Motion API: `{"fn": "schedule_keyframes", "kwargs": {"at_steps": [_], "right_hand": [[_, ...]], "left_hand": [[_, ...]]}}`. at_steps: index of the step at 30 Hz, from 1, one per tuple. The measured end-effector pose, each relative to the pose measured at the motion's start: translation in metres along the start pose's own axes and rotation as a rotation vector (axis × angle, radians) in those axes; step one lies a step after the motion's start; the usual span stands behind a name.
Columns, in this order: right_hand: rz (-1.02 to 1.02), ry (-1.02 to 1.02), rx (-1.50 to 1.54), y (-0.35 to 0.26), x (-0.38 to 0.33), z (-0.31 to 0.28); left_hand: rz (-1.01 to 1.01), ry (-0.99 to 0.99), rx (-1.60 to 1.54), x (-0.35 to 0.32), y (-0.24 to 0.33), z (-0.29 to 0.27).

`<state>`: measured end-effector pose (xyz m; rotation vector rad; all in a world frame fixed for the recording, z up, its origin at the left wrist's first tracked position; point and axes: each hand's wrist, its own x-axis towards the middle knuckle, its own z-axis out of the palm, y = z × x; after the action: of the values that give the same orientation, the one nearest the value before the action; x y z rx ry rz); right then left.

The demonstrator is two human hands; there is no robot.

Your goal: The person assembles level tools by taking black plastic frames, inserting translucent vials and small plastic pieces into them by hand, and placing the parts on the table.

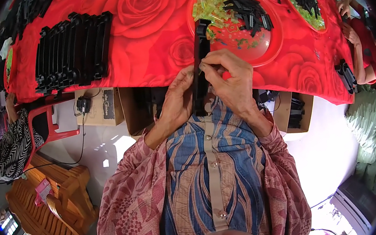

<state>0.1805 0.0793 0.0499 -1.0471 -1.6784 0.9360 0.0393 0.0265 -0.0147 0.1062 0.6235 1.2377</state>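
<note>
A long black plastic bar [200, 56] stands nearly lengthwise in front of me, its far end over the rim of a round red tray. My left hand [177, 91] holds it from the left side, fingers closed along its edge. On the right, my right hand [229, 77] pinches at the bar's upper face with thumb and forefinger; any small part between them is too small to make out. The red tray [262, 57] holds a heap of yellow-green clear pieces [213, 7] and a pile of short black strips [250, 13].
A row of similar black bars [73, 51] lies at the left on the red rose-patterned tablecloth [143, 44]. Another tray [302, 7] stands far right, near a co-worker's hands [348, 31]. Cardboard boxes [100, 110] sit below the table edge. A wooden bench [47, 215] is at lower left.
</note>
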Motion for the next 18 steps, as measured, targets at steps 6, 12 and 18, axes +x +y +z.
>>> {"fn": "schedule_keyframes", "kwargs": {"at_steps": [6,12,18], "right_hand": [[-0.028,0.038,-0.043,-0.003,-0.001,-0.002],[-0.016,0.008,-0.072,-0.002,-0.001,-0.002],[-0.016,0.007,-0.087,-0.003,-0.002,0.002]], "left_hand": [[0.022,-0.022,0.038,-0.008,0.001,0.007],[0.032,-0.037,0.080,-0.007,0.000,0.000],[0.114,0.020,0.130,-0.004,-0.004,-0.004]]}}
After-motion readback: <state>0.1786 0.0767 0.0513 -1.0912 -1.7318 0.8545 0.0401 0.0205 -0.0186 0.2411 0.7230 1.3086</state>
